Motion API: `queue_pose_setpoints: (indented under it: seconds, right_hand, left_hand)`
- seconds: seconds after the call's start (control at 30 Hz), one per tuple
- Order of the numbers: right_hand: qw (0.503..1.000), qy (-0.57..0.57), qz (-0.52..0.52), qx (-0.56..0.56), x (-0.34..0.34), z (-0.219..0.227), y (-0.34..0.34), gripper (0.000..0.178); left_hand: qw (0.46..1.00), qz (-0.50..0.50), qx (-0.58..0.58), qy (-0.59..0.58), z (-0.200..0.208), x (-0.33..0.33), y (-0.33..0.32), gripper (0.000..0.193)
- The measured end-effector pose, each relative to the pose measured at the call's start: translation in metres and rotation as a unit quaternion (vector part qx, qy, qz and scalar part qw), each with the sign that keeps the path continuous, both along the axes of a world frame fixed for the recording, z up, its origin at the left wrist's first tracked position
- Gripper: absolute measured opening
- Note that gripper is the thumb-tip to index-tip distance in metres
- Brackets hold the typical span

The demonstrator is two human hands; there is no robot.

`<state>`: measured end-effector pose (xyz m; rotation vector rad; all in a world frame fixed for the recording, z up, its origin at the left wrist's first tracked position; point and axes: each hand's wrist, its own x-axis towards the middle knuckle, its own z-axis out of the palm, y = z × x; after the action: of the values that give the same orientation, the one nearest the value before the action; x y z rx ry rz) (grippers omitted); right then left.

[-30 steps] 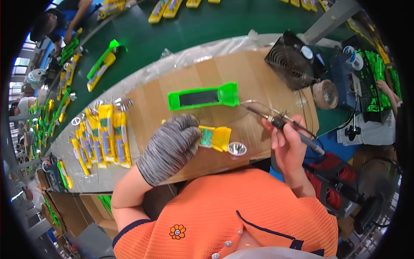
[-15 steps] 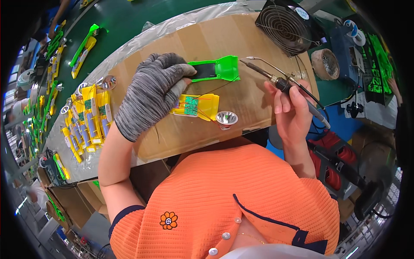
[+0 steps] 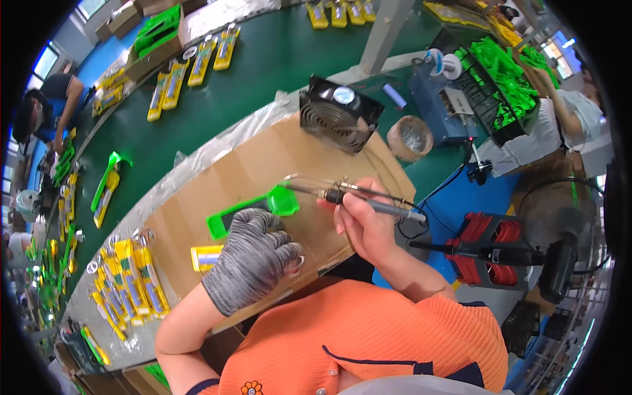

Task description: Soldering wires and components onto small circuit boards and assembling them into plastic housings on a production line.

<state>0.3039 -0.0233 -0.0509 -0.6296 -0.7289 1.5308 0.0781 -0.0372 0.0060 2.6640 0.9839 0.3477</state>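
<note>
My right hand grips a soldering iron with a grey handle and a thin curved metal tube alongside. Its tip end lies over the wide end of a green plastic housing. That housing has a dark panel set in it and rests on the cardboard. My left hand, in a grey knit glove, lies just in front of the housing, its fingers curled. What they pinch, if anything, I cannot make out. Beneath this hand a yellow plastic housing shows only its left end; the rest is hidden.
Several yellow housings with batteries lie at the left. Behind the cardboard stand a black fan and a round pot. Beyond them are a blue-grey box and a crate of green parts. Another person is at far left.
The view has swung to the right. My left hand has moved off the green housing toward the front, over the yellow one. The soldering iron's tip end now overlaps the green housing.
</note>
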Motion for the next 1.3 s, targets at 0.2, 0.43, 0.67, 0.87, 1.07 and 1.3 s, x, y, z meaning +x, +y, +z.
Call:
queue_pose_setpoints:
  seconds: [0.2,0.43,0.67,0.87,1.07,1.3]
  right_hand:
    - [0.998,-0.035,0.061,-0.002,-0.015,-0.011,0.007,0.018]
    - [0.986,-0.083,0.146,0.004,-0.037,-0.008,0.022,0.014]
    - [0.972,-0.136,0.190,-0.026,-0.007,0.005,0.011,0.010]
    - [0.962,-0.165,0.211,-0.057,-0.010,0.006,0.017,0.012]
    - [0.948,-0.197,0.240,-0.069,-0.015,0.008,0.020,0.013]
    - [0.936,-0.231,0.250,-0.087,-0.018,0.014,0.022,0.014]
  left_hand:
    - [0.905,0.355,0.028,-0.232,-0.006,-0.055,-0.036,0.019]
    - [0.855,0.424,-0.143,-0.262,-0.034,-0.077,-0.033,0.010]
    - [0.900,0.315,-0.222,-0.206,-0.029,-0.068,-0.008,0.011]
    - [0.971,0.196,-0.137,-0.020,-0.028,-0.067,0.016,0.010]
    - [0.968,0.200,-0.151,-0.009,-0.027,-0.064,0.020,0.009]
    - [0.968,0.201,-0.151,-0.017,-0.031,-0.065,0.022,0.008]
